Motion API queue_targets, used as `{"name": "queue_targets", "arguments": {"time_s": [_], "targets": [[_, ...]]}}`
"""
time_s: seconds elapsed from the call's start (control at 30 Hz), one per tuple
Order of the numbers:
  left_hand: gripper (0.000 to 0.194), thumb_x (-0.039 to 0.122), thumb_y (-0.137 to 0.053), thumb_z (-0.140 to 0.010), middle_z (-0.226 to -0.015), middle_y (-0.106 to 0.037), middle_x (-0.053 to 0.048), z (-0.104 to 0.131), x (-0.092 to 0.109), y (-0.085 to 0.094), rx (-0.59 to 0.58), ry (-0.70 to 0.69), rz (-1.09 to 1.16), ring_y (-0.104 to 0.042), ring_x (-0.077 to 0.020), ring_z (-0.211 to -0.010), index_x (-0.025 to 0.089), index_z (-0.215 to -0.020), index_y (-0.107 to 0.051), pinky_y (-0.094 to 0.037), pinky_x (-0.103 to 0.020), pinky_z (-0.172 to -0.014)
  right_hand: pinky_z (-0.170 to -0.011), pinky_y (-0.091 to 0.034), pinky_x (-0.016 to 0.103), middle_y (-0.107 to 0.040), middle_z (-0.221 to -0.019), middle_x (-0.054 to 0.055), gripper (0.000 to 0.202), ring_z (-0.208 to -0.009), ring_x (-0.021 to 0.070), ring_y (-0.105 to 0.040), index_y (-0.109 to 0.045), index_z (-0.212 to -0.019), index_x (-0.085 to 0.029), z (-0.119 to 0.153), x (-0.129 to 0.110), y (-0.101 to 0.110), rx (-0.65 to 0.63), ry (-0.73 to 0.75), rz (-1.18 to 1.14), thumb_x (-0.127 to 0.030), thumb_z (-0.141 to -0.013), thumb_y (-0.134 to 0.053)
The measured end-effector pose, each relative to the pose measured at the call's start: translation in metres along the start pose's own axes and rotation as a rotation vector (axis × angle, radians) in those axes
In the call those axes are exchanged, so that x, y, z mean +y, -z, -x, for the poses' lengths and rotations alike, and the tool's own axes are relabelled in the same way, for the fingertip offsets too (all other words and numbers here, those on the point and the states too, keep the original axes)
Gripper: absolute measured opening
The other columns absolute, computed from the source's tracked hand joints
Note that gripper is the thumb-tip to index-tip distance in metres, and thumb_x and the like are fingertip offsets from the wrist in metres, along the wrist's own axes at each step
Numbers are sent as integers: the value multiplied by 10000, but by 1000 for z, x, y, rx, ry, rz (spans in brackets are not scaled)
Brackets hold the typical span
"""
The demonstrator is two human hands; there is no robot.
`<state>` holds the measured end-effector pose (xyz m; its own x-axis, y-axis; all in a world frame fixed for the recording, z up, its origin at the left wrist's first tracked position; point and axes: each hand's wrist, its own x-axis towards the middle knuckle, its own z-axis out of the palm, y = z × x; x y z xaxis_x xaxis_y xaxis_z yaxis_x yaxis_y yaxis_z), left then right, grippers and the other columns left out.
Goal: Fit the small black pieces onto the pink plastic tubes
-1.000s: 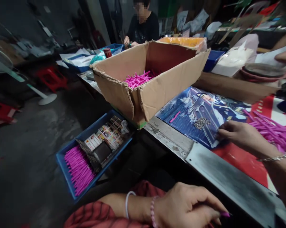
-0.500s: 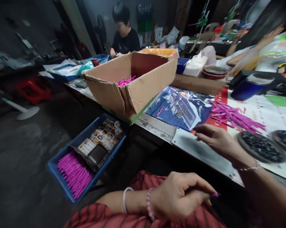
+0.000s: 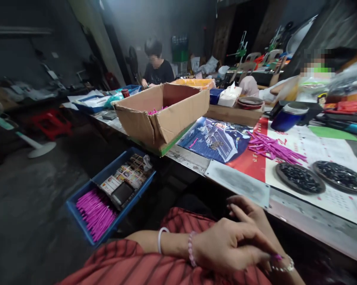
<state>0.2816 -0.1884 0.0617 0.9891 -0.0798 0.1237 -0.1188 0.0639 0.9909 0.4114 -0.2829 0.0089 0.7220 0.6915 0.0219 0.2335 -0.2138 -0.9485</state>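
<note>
Above my lap, my left hand [image 3: 228,245] is closed in a pinch round a thin pink stick [image 3: 276,257]; only its end shows past the fingertips. My right hand [image 3: 249,215] is just behind it, below the table edge, its wrist partly covered by my left fingers. Its fingers are bent close together, and whatever is between them is too small or hidden to make out. A loose pile of pink sticks [image 3: 274,147] lies on the table. Near it are two round shallow dishes, one [image 3: 299,178] and another [image 3: 341,175], full of small dark pieces.
A metal plate [image 3: 237,180] lies along the table edge. A large cardboard box [image 3: 178,126] holds more pink sticks. Low at left, a blue tray [image 3: 139,194] holds bundled pink sticks. A blue cup [image 3: 288,118] stands farther back; a person [image 3: 159,71] sits across the table.
My right hand has come off the metal plate, back toward my lap and my left hand. My left hand keeps its pinch on the pink stick. The camera view has shifted slightly.
</note>
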Motion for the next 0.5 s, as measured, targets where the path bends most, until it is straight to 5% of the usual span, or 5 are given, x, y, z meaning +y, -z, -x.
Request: {"name": "queue_targets", "arguments": {"time_s": [0.27, 0.5], "targets": [[285, 277, -647, -896, -884, -773, -147, -8, -1, -5, -30, 12, -62, -744, -229, -851, 75, -1053, -772, -581, -296, -767, -636, -559, 338, -681, -691, 19, 112, -678, 232, -651, -684, -708, -248, 12, 33, -26, -62, -27, -65, -344, -737, -636], [259, 221, -633, -886, -956, -775, -135, -7, 9, -3, -34, 80, -25, -743, -228, -920, 82, -1065, -759, -577, -312, -852, -747, -614, 408, -730, -819, 45, 170, -792, 249, -712, -701, -818, -248, 7, 31, -18, -27, -64, -47, -410, -787, -659]]}}
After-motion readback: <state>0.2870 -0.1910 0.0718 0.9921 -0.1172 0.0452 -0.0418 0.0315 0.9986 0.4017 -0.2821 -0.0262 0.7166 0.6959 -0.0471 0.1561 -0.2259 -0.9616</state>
